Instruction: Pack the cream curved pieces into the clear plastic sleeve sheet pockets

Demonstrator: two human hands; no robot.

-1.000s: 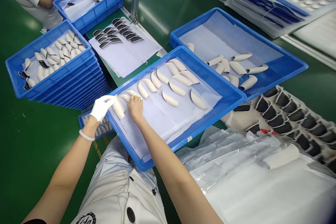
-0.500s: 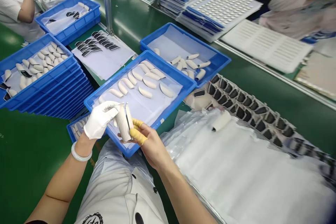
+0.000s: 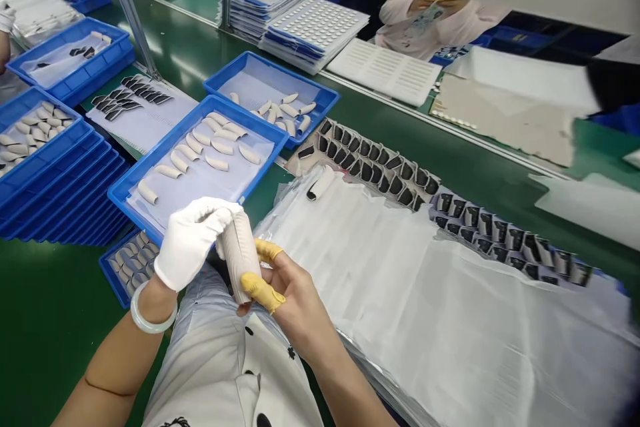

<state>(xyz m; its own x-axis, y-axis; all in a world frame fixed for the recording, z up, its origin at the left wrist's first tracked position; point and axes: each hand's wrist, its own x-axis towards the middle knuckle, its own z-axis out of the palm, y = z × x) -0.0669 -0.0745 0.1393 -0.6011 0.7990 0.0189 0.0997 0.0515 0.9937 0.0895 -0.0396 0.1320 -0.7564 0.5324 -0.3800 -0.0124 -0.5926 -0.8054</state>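
Observation:
My left hand [image 3: 191, 240], in a white glove, and my right hand [image 3: 280, 290], with yellow finger cots on thumb and forefinger, both grip a small stack of cream curved pads [image 3: 239, 252] held over my lap. Just beyond it stands a blue tray [image 3: 131, 181] lined with white paper, holding several more cream pads [image 3: 213, 145]. To the right lies a wide pile of clear plastic bags [image 3: 450, 307], with one rolled pad [image 3: 320, 184] on its far left corner.
A second blue tray [image 3: 325, 98] with pads sits behind. A stack of blue trays [image 3: 50, 187] stands at left, a low tray [image 3: 111, 277] beneath. Rows of black-lined pads [image 3: 400, 180] run along the green bench. A person [image 3: 430, 20] works opposite; sheet stacks [image 3: 310, 27] lie beyond.
Both hands lifted the stack of pads out of the near tray and drew it back over my lap. My head tilted up, showing more of the bench and the person opposite.

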